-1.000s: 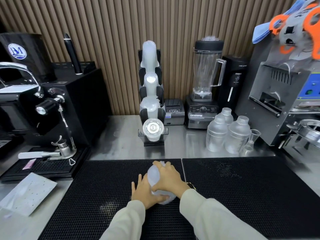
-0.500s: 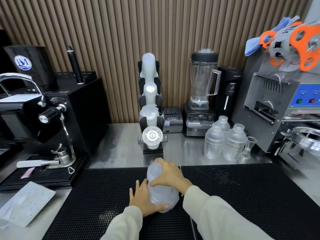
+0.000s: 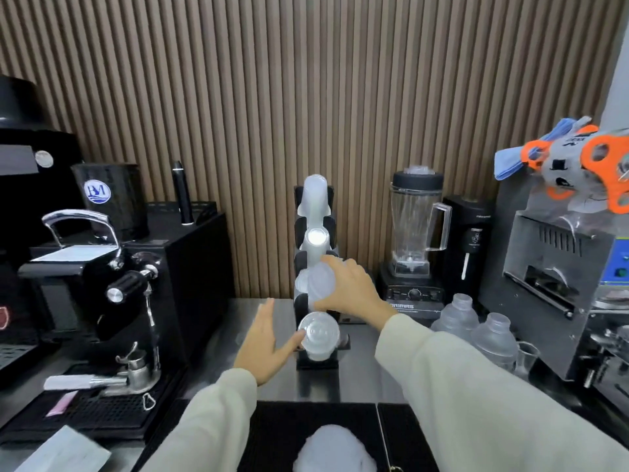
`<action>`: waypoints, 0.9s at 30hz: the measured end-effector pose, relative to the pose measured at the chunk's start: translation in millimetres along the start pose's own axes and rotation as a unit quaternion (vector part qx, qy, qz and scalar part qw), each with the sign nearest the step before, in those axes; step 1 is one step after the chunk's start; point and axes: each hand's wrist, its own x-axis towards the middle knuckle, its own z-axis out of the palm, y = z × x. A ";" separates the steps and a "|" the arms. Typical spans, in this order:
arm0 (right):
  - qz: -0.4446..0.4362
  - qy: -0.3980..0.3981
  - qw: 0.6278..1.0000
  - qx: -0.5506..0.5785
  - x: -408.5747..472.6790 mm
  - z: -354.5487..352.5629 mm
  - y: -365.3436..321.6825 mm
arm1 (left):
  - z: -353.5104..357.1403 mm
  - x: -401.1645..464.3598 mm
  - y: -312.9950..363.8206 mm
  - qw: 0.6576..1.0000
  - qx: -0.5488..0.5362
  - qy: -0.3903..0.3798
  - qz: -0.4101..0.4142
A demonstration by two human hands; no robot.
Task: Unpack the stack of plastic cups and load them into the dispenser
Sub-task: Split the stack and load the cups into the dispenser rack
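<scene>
Wrapped stack of cups (image 3: 335,449) sits on the black mat (image 3: 279,434) at the near edge, right below the camera, neither hand on it. Looks parked there to free both hands for the dispenser (image 3: 316,277).

Right hand (image 3: 350,289) is closed around the cups poking out of the third slot down, fingers over the top, thumb under. My read: checking or seating what's loaded before adding more.

Left hand (image 3: 265,349) is open, fingers spread, thumb tip touching the rim of the bottom slot's cups (image 3: 318,332). Probably bracing the rack so it doesn't slide on the steel tabletop (image 3: 238,321).

Wrap state on the stack: can't tell, blurred.
</scene>
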 end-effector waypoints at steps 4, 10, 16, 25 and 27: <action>-0.038 0.007 0.997 -0.074 33.0 -2.0 3.4 | 3.0 39.0 9.9 0.997 0.065 -0.015 0.036; -0.076 -0.020 0.989 -0.127 70.3 23.4 11.3 | 18.3 79.5 8.8 0.996 0.063 -0.034 0.058; -0.104 -0.058 0.984 -0.134 95.6 46.6 15.2 | 26.3 101.3 -3.1 0.995 0.067 -0.054 0.050; -0.079 -0.105 0.985 -0.109 110.6 76.0 30.9 | 38.2 119.3 -9.0 0.988 0.115 -0.072 0.073; -0.070 -0.096 0.988 -0.098 113.1 85.4 33.7 | 42.1 120.9 -12.1 0.980 0.163 -0.077 0.079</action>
